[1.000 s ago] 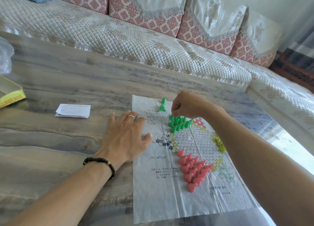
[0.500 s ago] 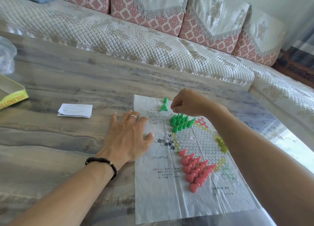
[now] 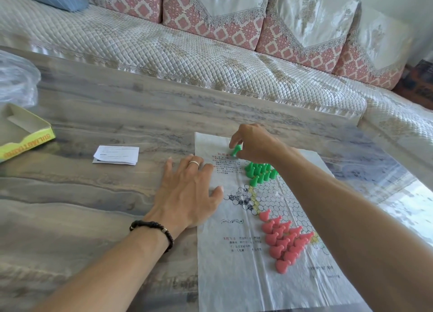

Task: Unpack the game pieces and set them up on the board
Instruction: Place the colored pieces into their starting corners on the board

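Observation:
A thin paper game board [image 3: 236, 279] printed with a hexagon grid lies on the table. Several green pegs [image 3: 260, 171] stand grouped at its far corner and several pink pegs [image 3: 284, 240] fill its near corner. My right hand [image 3: 254, 143] pinches a single green peg [image 3: 236, 150] at the board's far left end, just beyond the green group. Flat and spread, my left hand [image 3: 187, 192] presses on the board's left edge and the table. My right forearm hides the board's right side.
A folded white leaflet [image 3: 116, 155] lies on the table left of the board. A yellow open box [image 3: 22, 133] and a clear plastic bag [image 3: 16, 77] sit at the far left. A quilted sofa [image 3: 187, 54] runs behind the table.
My right hand moved from the green group to the lone green peg at the far left and pinched it. The left hand stayed flat on the board's edge.

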